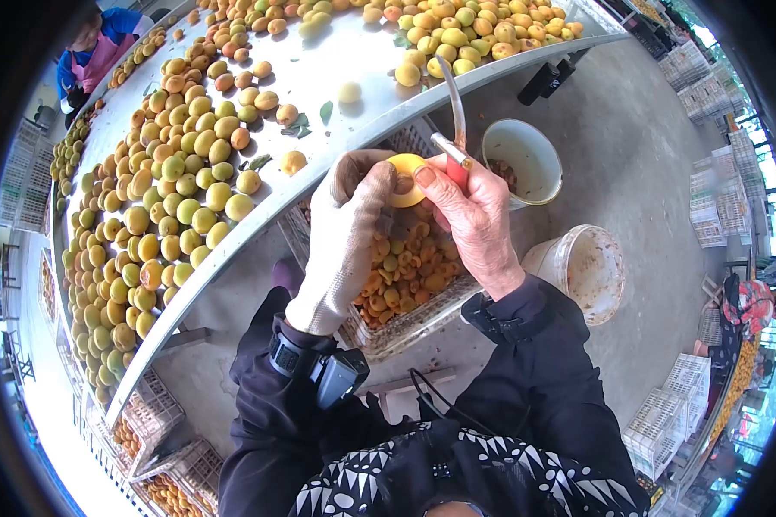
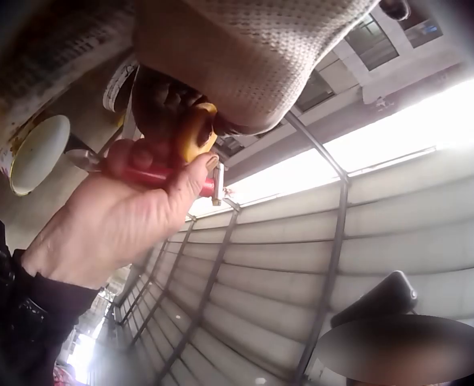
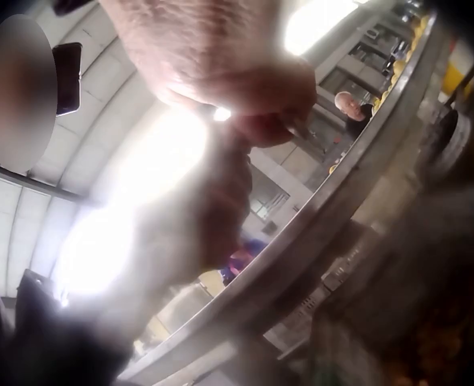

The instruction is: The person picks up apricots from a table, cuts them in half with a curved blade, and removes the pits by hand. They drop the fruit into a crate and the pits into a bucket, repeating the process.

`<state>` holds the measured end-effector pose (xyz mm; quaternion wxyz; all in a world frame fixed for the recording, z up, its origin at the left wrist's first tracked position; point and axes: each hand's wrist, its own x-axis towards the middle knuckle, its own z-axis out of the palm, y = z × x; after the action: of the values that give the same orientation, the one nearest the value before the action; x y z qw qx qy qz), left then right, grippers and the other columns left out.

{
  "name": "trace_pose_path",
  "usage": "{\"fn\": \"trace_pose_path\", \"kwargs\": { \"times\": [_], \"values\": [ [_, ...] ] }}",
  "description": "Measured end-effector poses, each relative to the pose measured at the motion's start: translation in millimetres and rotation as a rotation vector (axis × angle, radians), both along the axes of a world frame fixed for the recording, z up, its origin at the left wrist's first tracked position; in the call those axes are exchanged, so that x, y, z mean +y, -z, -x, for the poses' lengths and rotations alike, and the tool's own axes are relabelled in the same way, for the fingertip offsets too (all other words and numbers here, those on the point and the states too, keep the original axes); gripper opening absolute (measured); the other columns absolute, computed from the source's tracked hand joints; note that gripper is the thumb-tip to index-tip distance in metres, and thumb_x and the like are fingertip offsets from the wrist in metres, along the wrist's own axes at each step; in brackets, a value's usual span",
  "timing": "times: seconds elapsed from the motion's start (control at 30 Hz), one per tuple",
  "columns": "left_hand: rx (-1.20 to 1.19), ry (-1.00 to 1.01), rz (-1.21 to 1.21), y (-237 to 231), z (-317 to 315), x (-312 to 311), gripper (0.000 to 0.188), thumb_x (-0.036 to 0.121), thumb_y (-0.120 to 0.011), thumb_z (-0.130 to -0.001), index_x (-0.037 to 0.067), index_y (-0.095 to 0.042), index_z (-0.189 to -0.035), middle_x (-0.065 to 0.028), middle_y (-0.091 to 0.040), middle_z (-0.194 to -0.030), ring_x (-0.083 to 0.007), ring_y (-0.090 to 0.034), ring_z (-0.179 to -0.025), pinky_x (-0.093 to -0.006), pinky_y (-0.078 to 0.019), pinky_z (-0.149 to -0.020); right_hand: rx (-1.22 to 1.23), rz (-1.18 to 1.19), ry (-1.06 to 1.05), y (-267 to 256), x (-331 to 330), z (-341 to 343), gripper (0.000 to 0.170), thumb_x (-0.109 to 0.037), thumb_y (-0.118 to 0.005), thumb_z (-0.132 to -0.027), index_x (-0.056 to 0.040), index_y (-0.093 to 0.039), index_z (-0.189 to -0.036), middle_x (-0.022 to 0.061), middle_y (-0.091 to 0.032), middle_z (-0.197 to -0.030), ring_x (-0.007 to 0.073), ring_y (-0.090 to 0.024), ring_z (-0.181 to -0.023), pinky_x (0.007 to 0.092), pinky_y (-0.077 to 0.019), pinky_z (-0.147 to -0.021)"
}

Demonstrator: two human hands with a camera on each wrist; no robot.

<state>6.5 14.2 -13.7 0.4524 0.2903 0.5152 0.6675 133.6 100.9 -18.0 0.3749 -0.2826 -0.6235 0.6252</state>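
My left hand [image 1: 341,228], in a pale knitted glove with darkened fingers, holds a cut yellow fruit [image 1: 409,201] with a brown stone at its centre. My bare right hand [image 1: 478,220] grips a red-handled tool [image 1: 457,175] with a long curved blade standing up from the fist, and its thumb presses the fruit's right side. In the left wrist view the glove [image 2: 237,56] is above the fruit [image 2: 195,133], and my right hand [image 2: 116,205] is curled round the red handle [image 2: 152,176]. My right hand [image 3: 213,56] hides the fruit in the right wrist view.
A metal-edged table [image 1: 353,133] bearing many whole fruits curves across the left and top. Below my hands stands a crate [image 1: 401,336] of cut fruit. Two buckets [image 1: 539,191] [image 1: 595,271] stand at the right. Another person [image 1: 99,52] is at the far left.
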Motion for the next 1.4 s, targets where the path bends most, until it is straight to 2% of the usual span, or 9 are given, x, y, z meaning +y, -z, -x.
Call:
{"fn": "trace_pose_path", "kwargs": {
  "times": [0.1, 0.23, 0.43, 0.57, 0.7, 0.77, 0.83, 1.13, 1.4],
  "values": [
    [-0.023, 0.022, 0.064, 3, 5, 0, 0.037, 0.036, -0.05, -0.101, 0.001, -0.053, -0.113, -0.0024, -0.06, -0.089, -0.0091, -0.06, -0.07, -0.021, -0.0475, -0.063, -0.025, -0.042, 0.009, 2, 2, -3, 0.023, -0.022, -0.069, -0.092, 0.0003, -0.067, -0.095, -0.0009, -0.062, -0.077, 0.0031, -0.052, -0.066, 0.0181, -0.0427, -0.059],
    [-0.006, -0.002, 0.058, -2, 7, -1, 0.045, 0.041, -0.039, -0.103, 0.002, -0.057, -0.116, -0.0072, -0.063, -0.101, -0.0105, -0.06, -0.081, -0.0253, -0.0487, -0.071, 0.142, 0.329, -0.047, 2, 4, -2, 0.021, -0.025, -0.069, -0.091, -0.0039, -0.068, -0.093, 0.0015, -0.064, -0.076, 0.0015, -0.048, -0.054, 0.0158, -0.0357, -0.045],
    [0.059, 0.041, -0.221, 1, -3, 3, 0.06, 0.035, -0.065, -0.093, 0.0, -0.043, -0.137, -0.013, -0.053, -0.129, -0.02, -0.049, -0.121, -0.0331, -0.0399, -0.102, 0.354, 0.595, -0.051, 5, 0, 2, 0.019, -0.025, -0.066, -0.093, -0.0064, -0.063, -0.096, 0.0012, -0.062, -0.076, 0.0058, -0.054, -0.058, 0.0196, -0.039, -0.046],
    [0.249, -0.08, -0.216, 7, -14, 8, 0.054, 0.031, -0.061, -0.096, 0.0, -0.044, -0.136, -0.0134, -0.054, -0.127, -0.0191, -0.051, -0.117, -0.0323, -0.0398, -0.102, 0.46, 0.728, -0.036, 16, -13, 12, 0.017, -0.026, -0.066, -0.094, -0.0094, -0.063, -0.097, -0.0003, -0.063, -0.081, 0.0075, -0.056, -0.062, 0.0233, -0.0417, -0.048],
    [0.225, -0.09, -0.169, 11, -4, 10, 0.048, 0.028, -0.058, -0.098, 0.0, -0.047, -0.135, -0.0128, -0.055, -0.124, -0.0184, -0.052, -0.114, -0.0316, -0.0407, -0.101, 0.255, 0.684, -0.07, 7, -14, 7, 0.019, -0.027, -0.068, -0.092, -0.0083, -0.064, -0.09, -0.0012, -0.061, -0.072, 0.0061, -0.051, -0.054, 0.0192, -0.0371, -0.046],
    [0.365, -0.067, -0.174, 7, 5, 7, 0.045, 0.027, -0.054, -0.099, 0.001, -0.047, -0.135, -0.012, -0.056, -0.123, -0.0185, -0.052, -0.113, -0.0319, -0.0413, -0.1, 0.119, 0.346, 0.084, 8, -9, 4, 0.019, -0.026, -0.07, -0.091, -0.0081, -0.065, -0.087, -0.0017, -0.059, -0.068, 0.0042, -0.048, -0.051, 0.0174, -0.0343, -0.045],
    [0.505, 0.062, -0.143, 2, 9, 5, 0.046, 0.028, -0.054, -0.099, 0.001, -0.047, -0.136, -0.0117, -0.056, -0.123, -0.0185, -0.053, -0.112, -0.0321, -0.0416, -0.099, 0.131, 0.312, 0.084, 1, 0, 1, 0.019, -0.025, -0.071, -0.09, -0.0073, -0.066, -0.089, -0.0036, -0.058, -0.068, 0.0015, -0.045, -0.053, 0.0167, -0.0325, -0.047],
    [0.388, 0.191, -0.064, -4, 8, -1, 0.053, 0.035, -0.06, -0.096, 0.001, -0.047, -0.134, -0.0123, -0.057, -0.12, -0.0179, -0.054, -0.111, -0.0322, -0.0431, -0.097, 0.009, 0.088, -0.134, -5, 9, -5, 0.023, -0.021, -0.069, -0.092, 0.0015, -0.066, -0.093, -0.0041, -0.06, -0.076, 0.0043, -0.054, -0.074, 0.0223, -0.0468, -0.067],
    [0.194, 0.06, -0.001, -5, -10, -9, 0.038, 0.03, -0.058, -0.097, 0.005, -0.056, -0.126, -0.0052, -0.061, -0.109, -0.0082, -0.057, -0.088, -0.0205, -0.0482, -0.068, 0.115, 0.344, -0.126, 1, -3, -3, 0.017, -0.023, -0.067, -0.092, -0.0062, -0.065, -0.091, -0.006, -0.055, -0.072, -0.0002, -0.045, -0.056, 0.0163, -0.0335, -0.048]
  ]
}}
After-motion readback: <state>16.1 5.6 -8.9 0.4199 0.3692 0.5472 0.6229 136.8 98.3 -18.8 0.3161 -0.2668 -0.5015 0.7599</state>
